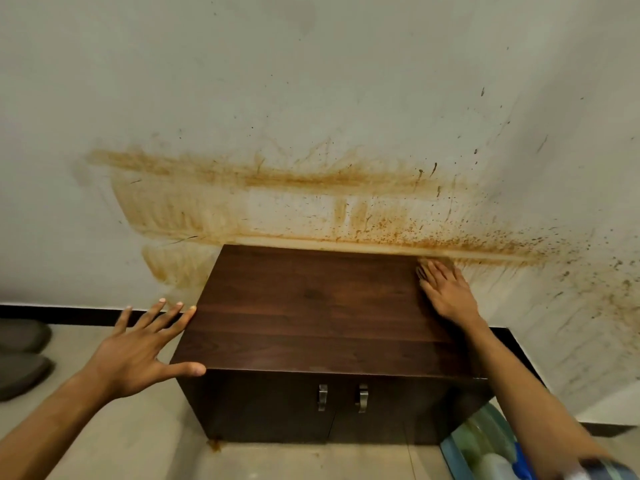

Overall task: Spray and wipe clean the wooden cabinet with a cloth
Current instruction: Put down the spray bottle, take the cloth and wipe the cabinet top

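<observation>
The off-white plastered wall [311, 81] is the biggest surface here, matt and streaked with a broad band of rusty orange-brown smears and speckles that runs just above the cabinet's back edge and fans out to the right. Below it lies a pale beige tiled floor [138, 427], smooth and slightly glossy, edged by a black skirting strip [62, 315].

The low, boxy dark-brown wood-grain cabinet [311, 313] stands on that floor with its back edge against the wall. Its flat top shows lengthwise grain and looks dry and bare; two small curved metal handles [343, 397] sit side by side at the meeting edges of its doors.

No cloth or spray is in either hand, so the task seems barely begun: spraying and wiping both appear still to do. A blurred blue-and-pale plastic item [485, 452], possibly holding supplies, lies by the cabinet's front right corner.

The left hand [138, 351] is spread wide, empty, fingertips at the top's left edge. The right hand [446, 292] lies flat, fingers together, at the back right corner, holding nothing that I can see.
</observation>
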